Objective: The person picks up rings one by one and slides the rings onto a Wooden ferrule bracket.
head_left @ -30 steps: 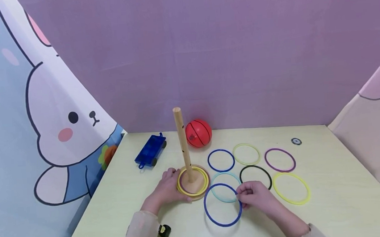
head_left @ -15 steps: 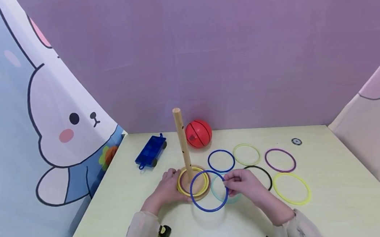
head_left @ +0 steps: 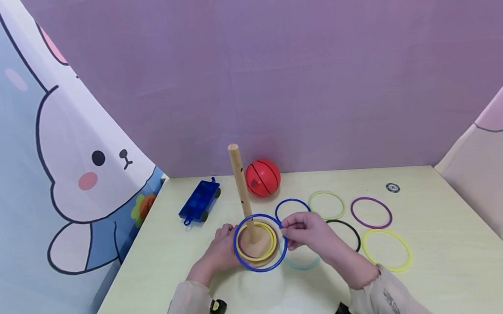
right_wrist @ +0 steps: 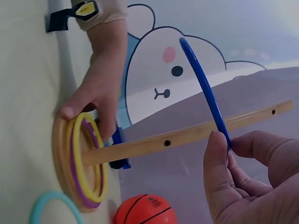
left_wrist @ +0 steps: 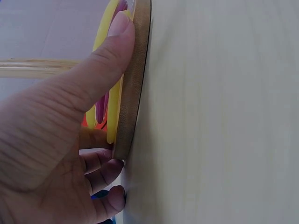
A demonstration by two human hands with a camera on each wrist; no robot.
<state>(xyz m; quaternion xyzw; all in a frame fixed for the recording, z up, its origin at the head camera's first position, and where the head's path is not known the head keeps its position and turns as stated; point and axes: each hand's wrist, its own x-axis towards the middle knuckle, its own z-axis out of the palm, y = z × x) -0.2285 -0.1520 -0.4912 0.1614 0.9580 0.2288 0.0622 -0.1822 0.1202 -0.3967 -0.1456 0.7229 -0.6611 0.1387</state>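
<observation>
Gripping the base (head_left: pixel 259 248), my left hand (head_left: pixel 219 251) seems to steady the pole (head_left: pixel 240 184), nearer the tabletop's (head_left: pixel 126 304) left edge than its right, thumb across the rim. My right hand (head_left: pixel 314 238) pinches a blue ring (head_left: pixel 261 270) by its side, probably leaving its middle free; it looks in front of the pole, not around it.

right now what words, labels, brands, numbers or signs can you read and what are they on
No text can be read for certain.
Small round disc: central mark, too small.
Red ball: dark mark, too blurred.
Right sleeve: dark print, too blurred.
Left sleeve: faint print, too small.
Yellow patch by the left wrist: too blurred.
</observation>
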